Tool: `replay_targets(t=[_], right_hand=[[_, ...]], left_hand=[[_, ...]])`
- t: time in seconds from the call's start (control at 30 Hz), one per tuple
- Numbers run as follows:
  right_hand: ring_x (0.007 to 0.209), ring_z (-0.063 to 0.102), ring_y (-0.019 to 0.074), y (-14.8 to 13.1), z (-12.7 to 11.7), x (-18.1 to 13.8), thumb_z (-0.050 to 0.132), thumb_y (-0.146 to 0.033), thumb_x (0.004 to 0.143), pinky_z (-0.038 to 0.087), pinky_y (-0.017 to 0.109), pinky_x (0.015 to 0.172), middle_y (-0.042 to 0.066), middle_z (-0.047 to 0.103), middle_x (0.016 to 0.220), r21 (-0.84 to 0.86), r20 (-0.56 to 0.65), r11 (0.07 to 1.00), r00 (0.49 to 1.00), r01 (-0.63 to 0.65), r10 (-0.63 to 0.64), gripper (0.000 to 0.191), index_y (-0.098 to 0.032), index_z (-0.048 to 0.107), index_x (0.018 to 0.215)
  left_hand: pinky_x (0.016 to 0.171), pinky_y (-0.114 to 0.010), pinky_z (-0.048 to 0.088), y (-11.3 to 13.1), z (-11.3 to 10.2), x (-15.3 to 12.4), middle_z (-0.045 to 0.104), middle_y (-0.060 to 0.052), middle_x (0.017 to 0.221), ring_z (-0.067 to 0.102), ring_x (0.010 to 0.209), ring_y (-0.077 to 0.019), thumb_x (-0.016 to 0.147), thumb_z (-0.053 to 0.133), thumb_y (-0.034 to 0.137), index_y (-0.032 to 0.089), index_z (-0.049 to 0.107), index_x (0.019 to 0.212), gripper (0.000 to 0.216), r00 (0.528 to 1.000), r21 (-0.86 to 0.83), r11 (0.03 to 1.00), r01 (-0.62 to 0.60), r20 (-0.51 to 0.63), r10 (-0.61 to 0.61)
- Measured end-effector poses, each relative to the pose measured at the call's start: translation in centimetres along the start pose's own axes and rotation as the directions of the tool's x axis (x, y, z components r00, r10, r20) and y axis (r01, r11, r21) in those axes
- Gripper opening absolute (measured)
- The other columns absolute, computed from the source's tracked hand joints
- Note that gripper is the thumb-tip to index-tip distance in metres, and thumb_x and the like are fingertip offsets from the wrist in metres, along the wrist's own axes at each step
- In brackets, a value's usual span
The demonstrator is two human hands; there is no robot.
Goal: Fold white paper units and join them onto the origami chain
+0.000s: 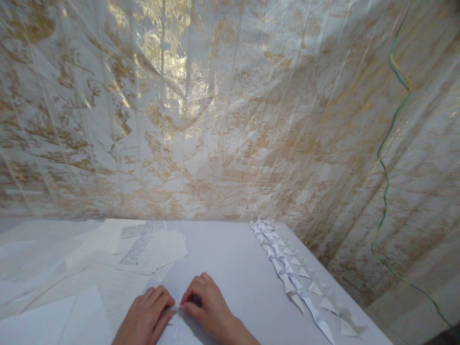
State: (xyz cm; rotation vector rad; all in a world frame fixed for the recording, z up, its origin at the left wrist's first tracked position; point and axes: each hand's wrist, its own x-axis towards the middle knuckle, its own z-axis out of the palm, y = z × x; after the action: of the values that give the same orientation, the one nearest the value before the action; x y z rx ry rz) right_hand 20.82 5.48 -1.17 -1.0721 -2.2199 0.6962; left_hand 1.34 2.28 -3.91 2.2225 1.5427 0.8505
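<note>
Near the table's front edge, my left hand [148, 314] and my right hand [208, 303] come close together. Between their fingertips is a small piece of folded white paper [175, 308], pinched from both sides. My left fingers are curled around its left end, and my right thumb and forefinger grip the other end. Much of the paper is hidden by the fingers. Below the hands lies more white paper [181, 330], cut off by the bottom of the view.
Loose sheets [46, 287] cover the table's left side, and some carry handwriting [142, 239]. Rows of small folded paper pieces [283, 261] run along the right edge of the white table [230, 254]. Patterned shiny sheeting [215, 120] stands behind, with a green-yellow wire [384, 177] hanging at right.
</note>
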Motion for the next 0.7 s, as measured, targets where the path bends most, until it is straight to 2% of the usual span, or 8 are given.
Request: replay_targets(t=[0.27,0.47,0.6,0.7], right_hand=[[0.083,0.058,0.0163,0.2,1.1,0.0,0.086,-0.012,0.072,0.038,0.028,0.082,-0.001,0.068,0.081,-0.084,-0.010,0.992,0.995,0.094,-0.095,0.021,-0.018,0.068,0.081],[0.076,0.057,0.0155,0.3,0.6,-0.2,0.084,-0.011,0.073,0.036,0.030,0.081,-0.003,0.066,0.073,-0.063,-0.070,0.992,0.991,0.108,-0.112,0.020,-0.019,0.066,0.073],[0.079,0.055,0.0163,0.8,-1.5,-0.2,0.074,-0.003,0.076,0.037,0.031,0.081,-0.001,0.064,0.074,-0.001,-0.184,0.999,0.982,0.049,-0.049,0.020,-0.018,0.063,0.071],[0.078,0.054,0.0163,0.7,-2.2,0.0,0.067,-0.002,0.079,0.038,0.029,0.078,-0.001,0.061,0.074,0.120,-0.293,0.993,0.955,-0.002,0.037,0.019,-0.018,0.061,0.071]], left_hand=[[0.075,-0.040,0.046,1.5,-0.6,0.2,0.067,-0.003,0.079,0.062,0.079,-0.0252,0.095,0.045,0.046,0.024,0.063,0.073,0.036,0.999,-0.049,0.998,0.045,0.018,-0.044],[0.075,-0.038,0.046,2.2,-2.1,0.0,0.066,-0.002,0.076,0.062,0.077,-0.0250,0.087,0.054,0.040,0.024,0.062,0.068,0.026,0.992,-0.111,0.987,0.115,0.055,-0.110],[0.071,-0.032,0.045,1.7,-2.7,-0.1,0.063,0.001,0.072,0.061,0.073,-0.0224,0.086,0.054,0.045,0.025,0.060,0.066,0.029,0.983,-0.213,0.960,0.182,0.021,-0.182],[0.068,-0.028,0.046,1.6,-2.8,0.0,0.059,0.004,0.070,0.060,0.071,-0.0199,0.088,0.052,0.051,0.025,0.058,0.071,0.032,0.965,-0.364,0.899,0.243,-0.003,-0.262]])
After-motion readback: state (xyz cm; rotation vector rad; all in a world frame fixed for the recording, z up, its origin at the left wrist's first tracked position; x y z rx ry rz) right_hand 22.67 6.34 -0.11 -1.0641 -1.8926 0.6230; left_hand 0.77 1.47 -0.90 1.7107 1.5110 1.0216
